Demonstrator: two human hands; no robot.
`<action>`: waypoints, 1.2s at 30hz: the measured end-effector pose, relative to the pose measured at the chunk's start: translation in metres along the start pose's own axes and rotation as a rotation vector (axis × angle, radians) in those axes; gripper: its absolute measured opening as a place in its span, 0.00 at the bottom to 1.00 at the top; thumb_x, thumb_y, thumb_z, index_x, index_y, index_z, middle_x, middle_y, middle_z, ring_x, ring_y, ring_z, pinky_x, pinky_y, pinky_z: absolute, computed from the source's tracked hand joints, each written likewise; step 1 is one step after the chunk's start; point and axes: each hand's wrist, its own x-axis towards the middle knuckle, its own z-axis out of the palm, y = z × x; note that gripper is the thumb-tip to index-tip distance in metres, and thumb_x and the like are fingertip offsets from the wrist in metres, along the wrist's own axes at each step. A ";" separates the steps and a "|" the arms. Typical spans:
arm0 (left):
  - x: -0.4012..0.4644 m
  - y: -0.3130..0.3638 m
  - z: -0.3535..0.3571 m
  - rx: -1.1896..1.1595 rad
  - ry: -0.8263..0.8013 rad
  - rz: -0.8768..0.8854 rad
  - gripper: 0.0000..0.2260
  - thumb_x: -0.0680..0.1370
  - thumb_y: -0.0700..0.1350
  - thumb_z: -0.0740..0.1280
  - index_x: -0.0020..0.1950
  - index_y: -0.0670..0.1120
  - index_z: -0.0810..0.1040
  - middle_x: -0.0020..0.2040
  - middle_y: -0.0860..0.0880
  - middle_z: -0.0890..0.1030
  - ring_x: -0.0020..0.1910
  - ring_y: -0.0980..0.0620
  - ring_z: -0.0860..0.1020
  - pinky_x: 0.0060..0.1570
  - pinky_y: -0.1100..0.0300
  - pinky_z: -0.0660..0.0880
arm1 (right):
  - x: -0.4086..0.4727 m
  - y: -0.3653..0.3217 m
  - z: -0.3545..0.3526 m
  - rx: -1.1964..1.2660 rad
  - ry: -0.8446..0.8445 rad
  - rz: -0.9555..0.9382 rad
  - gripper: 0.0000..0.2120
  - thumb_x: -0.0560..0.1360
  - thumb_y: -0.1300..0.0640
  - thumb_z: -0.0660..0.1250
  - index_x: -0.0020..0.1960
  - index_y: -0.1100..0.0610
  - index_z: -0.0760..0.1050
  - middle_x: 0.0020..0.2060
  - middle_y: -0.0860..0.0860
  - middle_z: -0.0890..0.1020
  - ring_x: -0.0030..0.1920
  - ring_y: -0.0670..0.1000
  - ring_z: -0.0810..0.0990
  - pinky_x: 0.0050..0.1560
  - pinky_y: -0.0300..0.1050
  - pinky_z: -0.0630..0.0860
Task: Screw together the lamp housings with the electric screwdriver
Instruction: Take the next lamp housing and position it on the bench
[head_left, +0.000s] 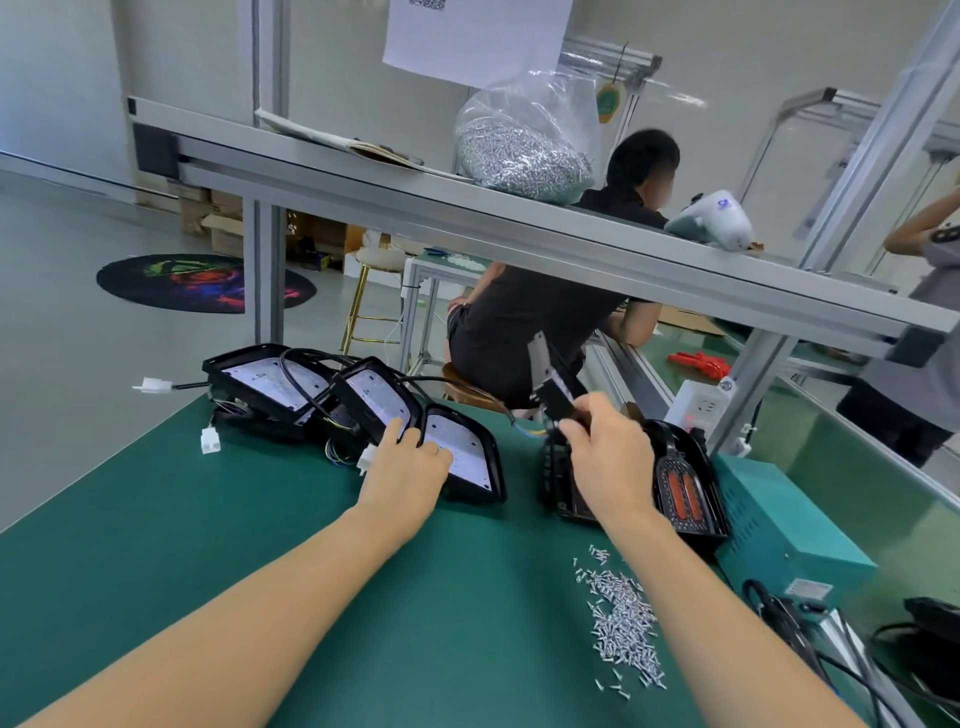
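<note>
On green bench (218, 561), left hand (410, 467) flat on lamp housing (470, 457) — right hand (613, 457) gripping black part (558, 397), no writing legible

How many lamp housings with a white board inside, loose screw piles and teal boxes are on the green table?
Lamp housings with white board: 3
Loose screw piles: 1
Teal boxes: 1
Total: 5

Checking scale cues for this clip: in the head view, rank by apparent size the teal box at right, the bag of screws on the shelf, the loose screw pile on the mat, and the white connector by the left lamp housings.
Largest to smallest as they appear:
1. teal box and bag of screws: alike, and the bag is farther, so unranked.
2. loose screw pile
3. white connector
</note>
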 end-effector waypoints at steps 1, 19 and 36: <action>0.000 0.000 0.000 0.000 -0.004 0.000 0.17 0.75 0.35 0.58 0.62 0.43 0.70 0.55 0.46 0.77 0.63 0.43 0.68 0.72 0.46 0.48 | 0.002 -0.002 -0.008 0.028 0.030 -0.011 0.07 0.79 0.57 0.66 0.55 0.58 0.75 0.41 0.55 0.83 0.45 0.59 0.80 0.43 0.50 0.73; 0.029 -0.002 -0.045 -2.554 -0.389 -0.730 0.21 0.83 0.54 0.55 0.62 0.36 0.71 0.57 0.38 0.80 0.58 0.42 0.77 0.58 0.48 0.74 | -0.102 -0.012 -0.043 0.610 -0.083 -0.238 0.09 0.74 0.62 0.69 0.48 0.48 0.76 0.50 0.39 0.83 0.49 0.43 0.82 0.54 0.37 0.75; 0.007 0.025 -0.054 -2.120 -0.792 -0.614 0.24 0.82 0.45 0.56 0.34 0.35 0.82 0.42 0.39 0.84 0.40 0.46 0.84 0.42 0.58 0.80 | -0.155 0.008 -0.029 0.710 0.061 -0.388 0.12 0.73 0.68 0.70 0.51 0.54 0.77 0.54 0.49 0.84 0.53 0.50 0.83 0.53 0.43 0.79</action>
